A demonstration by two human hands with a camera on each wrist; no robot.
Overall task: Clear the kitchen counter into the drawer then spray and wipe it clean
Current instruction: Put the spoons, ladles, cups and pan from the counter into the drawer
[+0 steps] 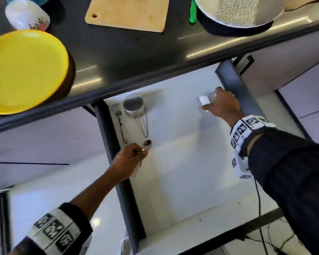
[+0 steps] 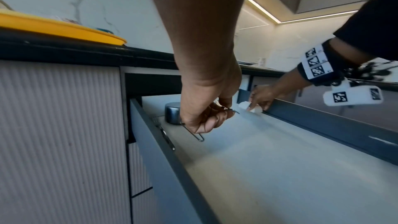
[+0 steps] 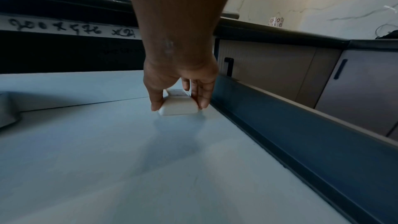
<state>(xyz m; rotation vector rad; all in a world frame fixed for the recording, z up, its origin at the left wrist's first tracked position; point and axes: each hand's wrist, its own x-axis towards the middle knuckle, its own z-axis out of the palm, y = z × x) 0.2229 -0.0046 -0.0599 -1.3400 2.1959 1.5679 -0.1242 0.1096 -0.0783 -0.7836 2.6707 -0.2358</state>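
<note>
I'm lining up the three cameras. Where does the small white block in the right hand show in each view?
Head: small white block, right of centre, at the right hand fingertips.
Left wrist: far back, right of centre, mostly hidden.
Right wrist: centre, pinched, at the drawer floor.
Shared landmark: the drawer's dark right side wall.

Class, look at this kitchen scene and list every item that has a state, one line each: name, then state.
Drawer: pulled open.
Fork: lying flat in the drawer by its left wall.
Steel strainer: lying in the drawer beside the fork.
Spoon: pinched by the left hand, low over the drawer floor.
White box: gripped by the right hand, at the drawer floor.
Yellow plate: on the counter, overhanging its edge.
</note>
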